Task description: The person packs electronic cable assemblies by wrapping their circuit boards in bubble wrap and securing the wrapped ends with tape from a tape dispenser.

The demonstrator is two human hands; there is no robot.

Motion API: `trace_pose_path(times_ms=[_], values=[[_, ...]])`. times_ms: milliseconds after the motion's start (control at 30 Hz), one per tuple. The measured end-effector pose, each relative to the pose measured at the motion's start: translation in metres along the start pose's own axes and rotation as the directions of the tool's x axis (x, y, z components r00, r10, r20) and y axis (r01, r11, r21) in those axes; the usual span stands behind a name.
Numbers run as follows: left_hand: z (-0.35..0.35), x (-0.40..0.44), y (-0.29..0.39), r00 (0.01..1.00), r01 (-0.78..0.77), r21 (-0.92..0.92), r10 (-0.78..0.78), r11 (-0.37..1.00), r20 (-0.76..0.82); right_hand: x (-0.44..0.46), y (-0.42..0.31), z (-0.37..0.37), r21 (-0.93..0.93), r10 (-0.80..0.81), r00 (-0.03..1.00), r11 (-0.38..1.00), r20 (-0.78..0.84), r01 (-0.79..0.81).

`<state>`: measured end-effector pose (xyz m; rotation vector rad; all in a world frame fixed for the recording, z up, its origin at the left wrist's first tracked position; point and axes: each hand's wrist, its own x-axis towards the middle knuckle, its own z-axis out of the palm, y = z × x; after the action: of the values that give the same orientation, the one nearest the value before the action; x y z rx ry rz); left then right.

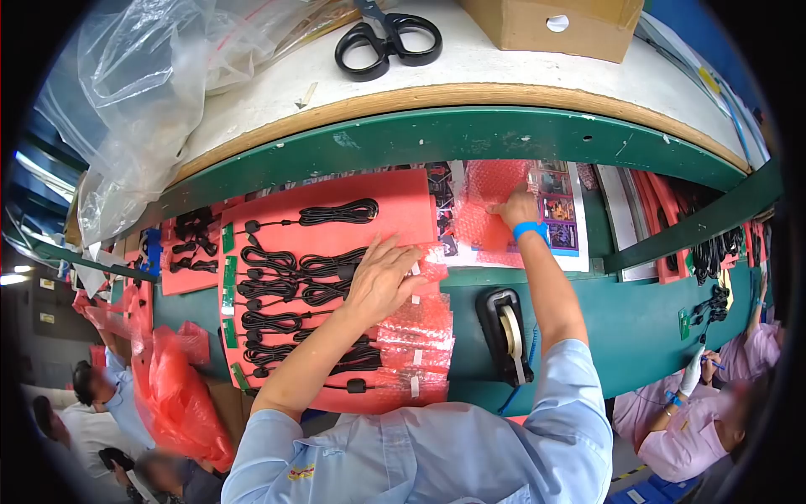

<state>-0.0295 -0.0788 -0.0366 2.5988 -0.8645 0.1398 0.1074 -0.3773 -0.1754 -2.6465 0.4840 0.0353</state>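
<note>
My left hand (pixel 382 281) lies with fingers spread over a row of black coiled cables (pixel 323 265) and the bubble wrap pouches at their right ends. The cables rest on a pink foam sheet (pixel 395 197), with small green circuit boards (pixel 230 273) along its left edge. White labels show on several bubble wrap pouches (pixel 416 344). Farther up, my right hand (pixel 518 210) has its fingers closed on a pink bubble wrap bag (pixel 487 189), one of those lying over printed sheets. A blue band (pixel 531 228) is round my right wrist.
A black tape dispenser (pixel 504 336) stands right of the foam sheet. Above, a green-edged shelf (pixel 470 130) holds scissors (pixel 388 42), a cardboard box (pixel 571 29) and clear plastic bags (pixel 143 76). Co-workers sit at right; other people and a red plastic bag (pixel 180 395) are at left.
</note>
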Motion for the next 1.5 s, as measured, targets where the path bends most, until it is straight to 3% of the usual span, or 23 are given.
trace_pose_path(times_ms=[67,200,267,367,433,500,533,567,600,633,667,700,733,767,800,833,867,967,1100,1233,1333,1433,1500], values=[[-0.014,-0.002,0.006,0.997,-0.012,-0.027,0.01,1.0,-0.071,0.003,0.011,-0.005,-0.011,-0.011,0.999,1.0,0.036,0.011],[-0.044,-0.024,0.003,0.983,0.043,-0.1,-0.06,0.994,-0.174,-0.011,0.035,-0.022,0.101,-0.234,0.972,0.966,-0.033,0.236],[-0.056,-0.047,-0.007,0.971,0.083,-0.136,-0.111,0.987,-0.214,-0.026,0.036,-0.03,0.203,-0.035,0.983,0.977,-0.18,0.072],[-0.075,-0.09,-0.026,0.915,0.137,-0.12,-0.172,0.983,-0.365,-0.027,0.056,-0.029,0.342,-0.053,0.983,0.933,-0.175,0.111],[-0.09,-0.127,-0.037,0.749,0.406,-0.384,-0.543,0.829,-0.38,-0.012,0.085,-0.015,0.122,-0.12,0.982,0.983,-0.148,0.138],[-0.096,-0.167,-0.067,0.641,0.428,-0.464,-0.623,0.775,-0.45,0.03,0.142,0.021,-0.064,-0.211,0.956,0.977,-0.204,0.202],[-0.103,-0.194,-0.079,0.538,0.426,-0.544,-0.686,0.723,-0.49,0.048,0.165,0.025,0.178,-0.203,0.974,0.959,-0.101,0.218],[-0.114,-0.216,-0.083,0.456,0.498,-0.551,-0.742,0.67,-0.491,0.032,0.157,0.003,-0.026,-0.399,0.916,0.917,-0.04,0.398],[-0.123,-0.236,-0.085,0.363,0.564,-0.564,-0.795,0.603,-0.486,0.012,0.149,-0.018,-0.049,-0.464,0.874,0.885,-0.145,0.462],[-0.128,-0.258,-0.091,0.343,0.579,-0.554,-0.795,0.598,-0.5,-0.018,0.126,-0.042,0.458,-0.204,0.959,0.846,-0.198,0.275],[-0.129,-0.281,-0.096,0.328,0.593,-0.546,-0.798,0.591,-0.506,-0.032,0.128,-0.06,0.58,-0.047,0.978,0.799,-0.201,0.157],[-0.125,-0.302,-0.101,0.284,0.604,-0.574,-0.822,0.553,-0.493,-0.059,0.118,-0.078,0.79,0.046,0.966,0.586,-0.253,0.179],[-0.12,-0.319,-0.103,0.254,0.601,-0.603,-0.841,0.525,-0.478,-0.076,0.125,-0.091,0.914,0.137,0.957,0.358,-0.255,0.192],[-0.113,-0.335,-0.101,0.211,0.609,-0.616,-0.851,0.5,-0.481,-0.096,0.136,-0.11,0.93,0.164,0.956,0.32,-0.244,0.183],[-0.109,-0.347,-0.098,0.259,0.713,-0.478,-0.826,0.513,-0.5,-0.122,0.143,-0.125,0.916,0.186,0.938,0.338,-0.291,0.217],[-0.105,-0.356,-0.097,0.317,0.792,-0.325,-0.803,0.517,-0.504,-0.167,0.109,-0.147,0.903,0.153,0.934,0.346,-0.322,0.255],[-0.101,-0.361,-0.094,0.3,0.793,-0.34,-0.81,0.506,-0.504,-0.213,0.081,-0.164,0.888,0.126,0.926,0.355,-0.355,0.292],[-0.097,-0.373,-0.083,0.166,0.936,-0.238,-0.923,0.258,-0.348,-0.269,0.079,-0.178,0.938,0.102,0.951,0.223,-0.293,0.266],[-0.096,-0.388,-0.107,0.132,0.938,-0.287,-0.966,0.194,-0.222,-0.349,-0.039,-0.167,0.984,-0.226,0.959,0.017,-0.17,0.178],[-0.095,-0.391,-0.101,0.235,0.916,-0.208,-0.88,0.342,-0.413,-0.375,-0.148,-0.121,0.99,-0.418,0.903,0.05,-0.102,0.135],[-0.099,-0.393,-0.102,0.218,0.905,-0.273,-0.907,0.326,-0.36,-0.388,-0.207,-0.094,0.987,-0.418,0.903,0.067,-0.103,0.143],[-0.093,-0.389,-0.104,0.203,0.89,-0.329,-0.921,0.314,-0.332,-0.401,-0.26,-0.085,0.999,-0.508,0.861,-0.005,0.026,-0.033],[-0.09,-0.389,-0.103,0.19,0.873,-0.374,-0.924,0.313,-0.331,-0.399,-0.282,-0.063,0.997,-0.471,0.88,0.075,0.054,-0.021]])
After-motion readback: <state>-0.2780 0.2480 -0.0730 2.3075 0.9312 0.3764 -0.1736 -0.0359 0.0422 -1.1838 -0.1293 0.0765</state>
